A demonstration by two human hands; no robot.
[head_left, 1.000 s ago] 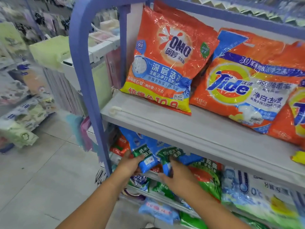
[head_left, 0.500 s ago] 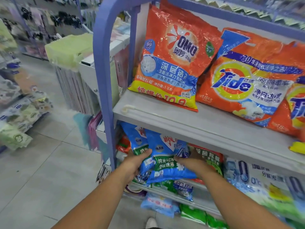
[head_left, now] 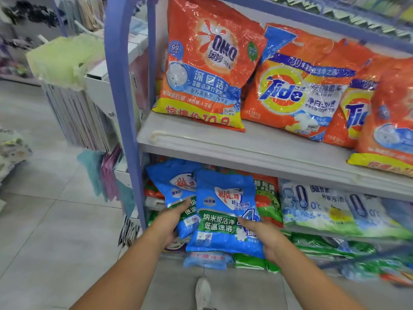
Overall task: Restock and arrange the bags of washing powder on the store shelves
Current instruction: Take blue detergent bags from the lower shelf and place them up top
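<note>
Where the tiled floor [head_left: 44,220] meets the purple-framed shelving unit [head_left: 118,86], a rack of pale green packs [head_left: 60,57] stands at the far left and a white shoe [head_left: 203,291] shows at the bottom edge. The left hand [head_left: 168,222] grips the lower left of a rear blue washing powder bag [head_left: 174,184], its thumb lying across the bag's face and its fingers curled underneath, out of sight. Just right of it, overlapping it in front, a front blue washing powder bag [head_left: 223,211] leans at the mouth of the lower shelf, and the right hand [head_left: 263,238] holds its lower right corner, thumb on the printed face and fingers wrapped behind. On the grey upper shelf [head_left: 245,146] an orange OMO bag [head_left: 210,63] stands upright at the left end, with an orange Tide bag [head_left: 297,86] leaning against it and further orange bags beyond. Behind and right of the blue bags lie a red-and-green bag [head_left: 267,198] and pale blue bags marked 0°C [head_left: 324,209].
</note>
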